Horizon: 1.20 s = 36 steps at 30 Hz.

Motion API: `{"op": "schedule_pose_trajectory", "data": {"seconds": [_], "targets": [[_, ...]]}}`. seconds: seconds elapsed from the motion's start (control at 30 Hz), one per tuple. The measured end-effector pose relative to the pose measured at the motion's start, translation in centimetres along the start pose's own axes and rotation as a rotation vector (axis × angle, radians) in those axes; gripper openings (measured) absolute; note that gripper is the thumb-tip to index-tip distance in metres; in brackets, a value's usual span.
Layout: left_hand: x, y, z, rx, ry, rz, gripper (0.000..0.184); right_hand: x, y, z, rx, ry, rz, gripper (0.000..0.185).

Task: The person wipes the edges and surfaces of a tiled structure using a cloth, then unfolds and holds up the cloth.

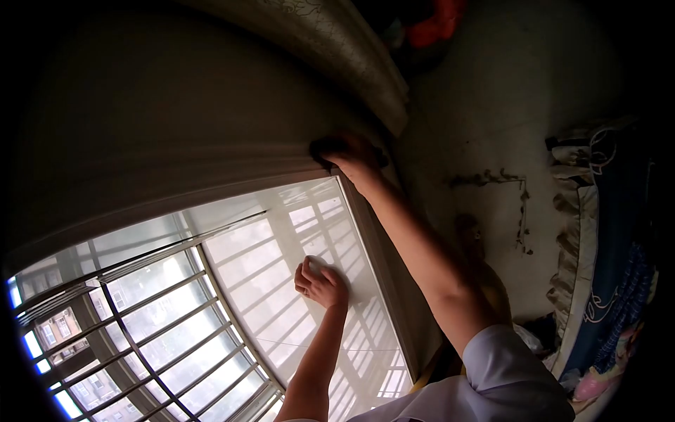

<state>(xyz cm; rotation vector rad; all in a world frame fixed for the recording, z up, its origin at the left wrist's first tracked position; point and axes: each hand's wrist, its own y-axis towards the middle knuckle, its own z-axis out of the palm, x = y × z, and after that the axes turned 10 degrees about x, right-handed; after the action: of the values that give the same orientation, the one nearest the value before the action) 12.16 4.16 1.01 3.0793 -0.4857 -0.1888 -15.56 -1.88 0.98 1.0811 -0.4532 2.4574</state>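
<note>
My right hand (pixel 355 155) reaches out to the far corner of the white window sill (pixel 288 218). Its fingers close round a dark object (pixel 325 150), which sits by the sill's edge and the wall; shadow hides what kind of thing it is. My left hand (pixel 322 283) rests on the glossy sill, its fingers curled inward. Whether anything lies under those curled fingers is hidden. Reflections of the window bars run across the sill around this hand.
A barred window (pixel 169 316) fills the lower left, with buildings outside. Above hangs a pale patterned curtain (pixel 351 56). A bed with a ruffled blue cover (pixel 605 260) stands at the right, beside the floor (pixel 478 141). Something red (pixel 436 24) lies in shadow at the top.
</note>
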Motion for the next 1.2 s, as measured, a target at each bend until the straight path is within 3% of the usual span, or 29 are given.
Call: {"op": "schedule_pose_trajectory", "data": {"seconds": [0.07,0.1,0.17,0.2,0.3,0.37,0.5,0.57,0.63,0.73,0.8,0.83,0.9,0.97,1.03,1.07,1.13,1.17,1.2], "targets": [[-0.1,0.1,-0.1,0.016,0.0,-0.008,0.048,0.0,1.1,1.2,-0.05,-0.238,-0.235,0.021],[-0.2,0.1,-0.2,0.017,0.003,-0.009,0.048,-0.3,1.6,1.5,-0.05,-0.235,-0.233,0.021],[-0.5,-0.1,-0.2,0.008,0.015,-0.012,0.047,-0.9,1.9,1.7,-0.262,-0.42,-0.481,0.015],[-0.5,-0.1,0.0,0.005,0.009,-0.009,0.047,-1.1,1.8,1.4,-0.222,-0.173,-0.344,0.015],[-0.4,0.1,-0.2,0.02,0.027,-0.02,0.047,-2.0,1.5,-0.1,-0.231,-0.254,-0.228,0.013],[-0.7,-0.1,-0.3,0.022,0.015,-0.031,0.047,-3.4,2.1,0.1,-0.249,-0.303,-0.227,0.01],[-0.2,0.0,-0.1,0.025,0.022,-0.011,0.047,0.7,0.9,3.4,-0.105,-0.267,-0.258,0.018],[-0.7,-0.1,-0.2,0.011,0.019,-0.016,0.047,-0.4,1.0,3.5,-0.269,-0.275,-0.353,0.009],[-0.5,0.0,0.1,0.01,0.016,-0.011,0.047,-2.0,0.7,2.0,-0.255,-0.091,-0.298,0.017],[-0.3,0.1,0.1,0.014,0.018,0.007,0.047,-8.2,0.5,-2.4,-0.384,-0.299,-0.426,0.024],[-0.1,-0.2,-0.1,0.017,0.022,0.02,0.047,-10.0,-0.1,-4.4,-0.399,-0.208,0.032,0.029],[-0.1,-0.1,0.0,0.021,0.02,0.002,0.048,-10.2,-0.3,-4.8,-0.404,-0.206,0.031,0.029],[0.0,0.0,-0.1,0.032,0.019,-0.006,0.048,-8.2,-1.5,-4.5,-0.423,-0.347,0.295,0.028],[-0.1,-0.1,0.0,0.019,0.016,0.002,0.05,-7.2,-2.3,-3.8,-0.483,-0.211,0.319,0.029],[-0.1,-0.1,0.0,0.023,0.02,-0.007,0.05,-7.0,-2.6,-3.3,-0.44,0.284,0.0,0.029],[-0.2,-0.1,0.0,0.02,0.026,-0.016,0.051,-7.1,-2.1,-3.2,-0.442,0.284,0.003,0.029],[0.1,-0.1,0.1,0.017,0.025,-0.002,0.051,-7.7,-0.2,-2.9,-0.221,0.006,-0.144,0.027],[0.1,0.0,0.1,0.011,0.023,0.013,0.051,-8.2,0.8,-1.8,-0.232,-0.112,-0.378,0.023],[0.2,-0.1,0.0,0.015,0.029,0.01,0.051,-8.5,0.9,-2.1,-0.289,-0.233,-0.339,0.023]]}}
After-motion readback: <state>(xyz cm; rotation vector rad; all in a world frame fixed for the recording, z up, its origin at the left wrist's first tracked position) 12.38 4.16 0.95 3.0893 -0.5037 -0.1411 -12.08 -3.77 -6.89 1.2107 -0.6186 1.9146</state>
